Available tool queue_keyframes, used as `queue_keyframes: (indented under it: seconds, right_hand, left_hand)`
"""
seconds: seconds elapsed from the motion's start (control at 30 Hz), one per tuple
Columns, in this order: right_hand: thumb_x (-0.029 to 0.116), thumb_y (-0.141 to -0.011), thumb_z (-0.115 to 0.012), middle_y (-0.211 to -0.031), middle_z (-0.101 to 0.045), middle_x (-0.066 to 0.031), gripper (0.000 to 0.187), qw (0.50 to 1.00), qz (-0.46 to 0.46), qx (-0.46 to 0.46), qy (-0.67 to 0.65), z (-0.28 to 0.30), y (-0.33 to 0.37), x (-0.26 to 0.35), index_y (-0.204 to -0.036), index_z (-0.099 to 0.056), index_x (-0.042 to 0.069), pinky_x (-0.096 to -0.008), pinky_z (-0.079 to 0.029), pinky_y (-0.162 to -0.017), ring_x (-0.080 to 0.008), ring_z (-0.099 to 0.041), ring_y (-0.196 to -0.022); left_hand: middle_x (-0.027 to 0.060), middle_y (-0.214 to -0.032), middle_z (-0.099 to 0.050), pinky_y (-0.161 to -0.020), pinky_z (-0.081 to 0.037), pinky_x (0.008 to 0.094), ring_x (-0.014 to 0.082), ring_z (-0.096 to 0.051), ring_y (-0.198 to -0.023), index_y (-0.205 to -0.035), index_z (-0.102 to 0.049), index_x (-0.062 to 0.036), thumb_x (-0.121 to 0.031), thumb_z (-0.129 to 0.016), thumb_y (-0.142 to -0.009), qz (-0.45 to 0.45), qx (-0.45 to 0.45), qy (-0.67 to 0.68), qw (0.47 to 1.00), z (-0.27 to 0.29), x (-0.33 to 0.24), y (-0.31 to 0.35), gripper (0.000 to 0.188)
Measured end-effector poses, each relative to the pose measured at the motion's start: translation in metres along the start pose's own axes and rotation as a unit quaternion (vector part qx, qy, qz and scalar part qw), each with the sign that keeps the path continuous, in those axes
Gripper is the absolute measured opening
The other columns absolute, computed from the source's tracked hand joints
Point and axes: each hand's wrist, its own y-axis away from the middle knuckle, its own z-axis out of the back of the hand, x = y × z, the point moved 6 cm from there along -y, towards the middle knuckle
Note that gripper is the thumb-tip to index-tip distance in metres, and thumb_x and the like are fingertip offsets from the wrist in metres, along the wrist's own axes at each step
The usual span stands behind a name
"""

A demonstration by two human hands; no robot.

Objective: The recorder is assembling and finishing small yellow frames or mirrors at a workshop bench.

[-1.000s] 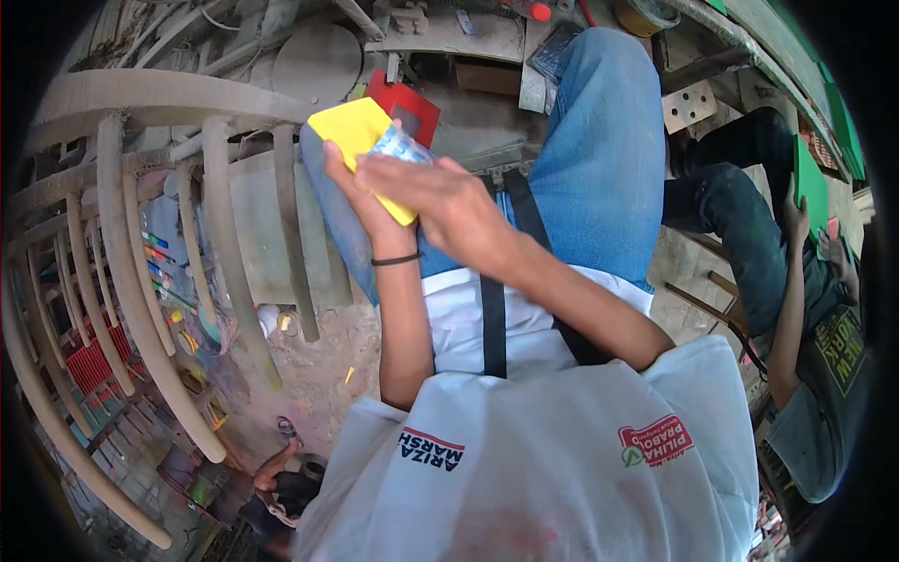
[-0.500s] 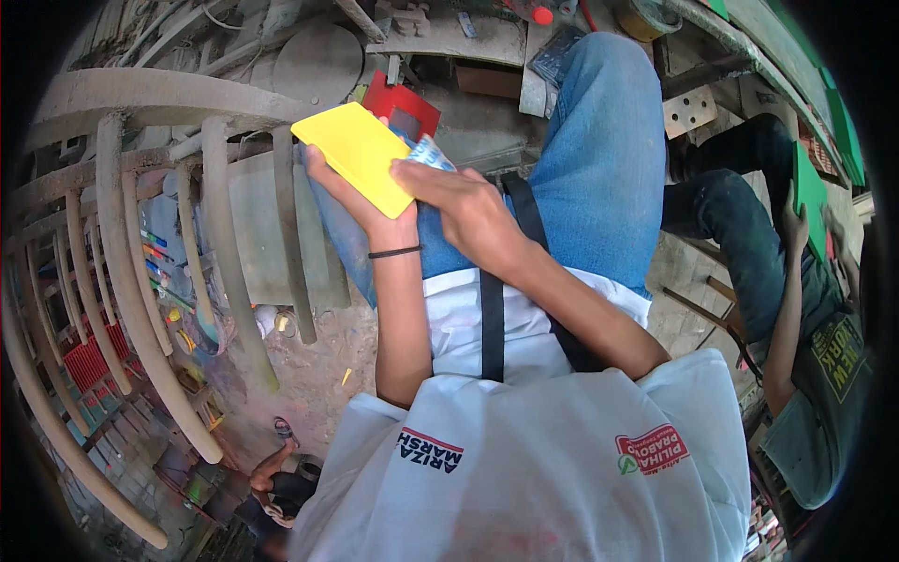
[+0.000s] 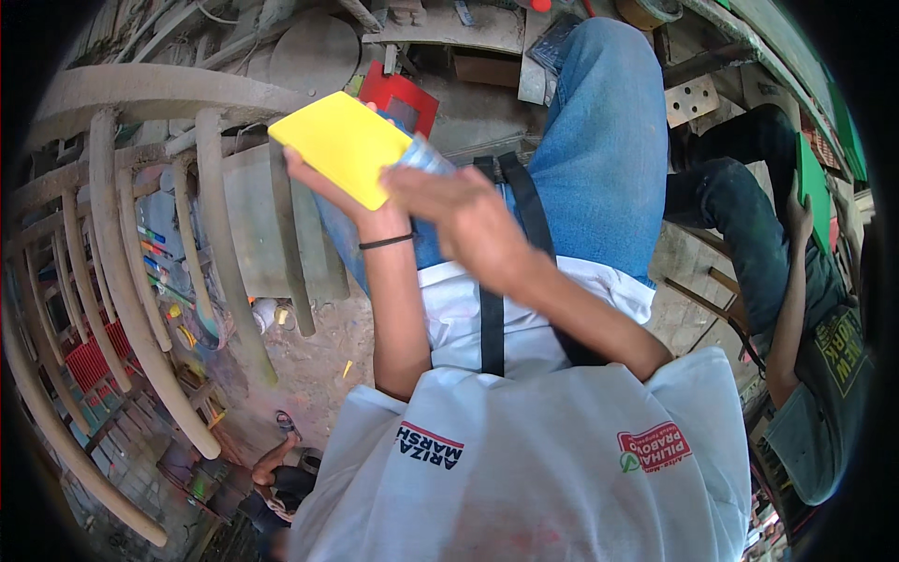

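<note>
A flat yellow rectangular panel (image 3: pixel 342 145) lies tilted over my left thigh. My left hand (image 3: pixel 342 197) grips it from underneath, with the thumb along its near left edge. At the panel's right edge is my right hand (image 3: pixel 459 211), smeared by motion, its fingers closed on a thin blue-and-white printed piece (image 3: pixel 426 157). Whether that piece is paper, cloth or plastic cannot be made out. Just beyond the panel sits a red frame-like piece (image 3: pixel 405 98), partly hidden by it.
A curved wooden rack with long slats (image 3: pixel 211 187) stands close on my left. Behind its slats are a red basket (image 3: pixel 98 356) and colourful small items. On the right, a co-worker's hand (image 3: pixel 799 220) holds a green panel (image 3: pixel 813 192). Another person (image 3: pixel 281 478) is at lower left.
The yellow panel and my left hand have shifted slightly left and up. My right hand has moved a little on the panel's right side and is now blurred.
</note>
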Motion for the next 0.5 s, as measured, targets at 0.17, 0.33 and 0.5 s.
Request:
queue_keyframes:
  seconds: [0.17, 0.33, 0.5]
  right_hand:
    - [-0.006, -0.071, -0.052, -0.123, -0.06, -0.0096, 0.047, 0.997, -0.065, 0.0, 0.05, -0.005, 0.0, -0.053, -0.115, -0.061, 0.007, -0.0386, -0.044, -0.085, -0.0201, -0.057, -0.115]
    - [-0.005, -0.072, -0.051, -0.12, -0.061, -0.0115, 0.047, 0.999, -0.03, -0.015, 0.035, -0.002, -0.001, -0.028, -0.117, -0.06, 0.005, -0.04, -0.045, -0.083, -0.0231, -0.06, -0.109]
    - [-0.009, -0.073, -0.047, -0.117, -0.061, -0.0172, 0.048, 0.999, 0.004, -0.012, 0.035, -0.001, 0.001, 0.006, -0.117, -0.06, 0.003, -0.04, -0.046, -0.086, -0.0273, -0.06, -0.107]
  left_hand:
    - [0.0147, -0.092, -0.063, -0.072, -0.051, 0.0391, 0.0284, -0.063, -0.084, -0.105, -0.055, -0.0018, -0.053, -0.03, -0.091, 0.004, 0.019, -0.001, 1.0, -0.008, 0.005, 0.0, 0.059]
    - [0.0142, -0.089, -0.063, -0.071, -0.053, 0.0417, 0.0294, -0.064, -0.083, -0.103, -0.057, -0.0034, -0.05, -0.031, -0.089, 0.03, 0.028, 0.076, 0.996, -0.011, 0.004, 0.004, 0.055]
    - [0.0153, -0.09, -0.063, -0.07, -0.053, 0.0407, 0.0289, -0.064, -0.08, -0.103, -0.057, -0.0026, -0.049, -0.032, -0.09, -0.003, -0.024, 0.042, 0.999, 0.005, 0.0, 0.003, 0.054]
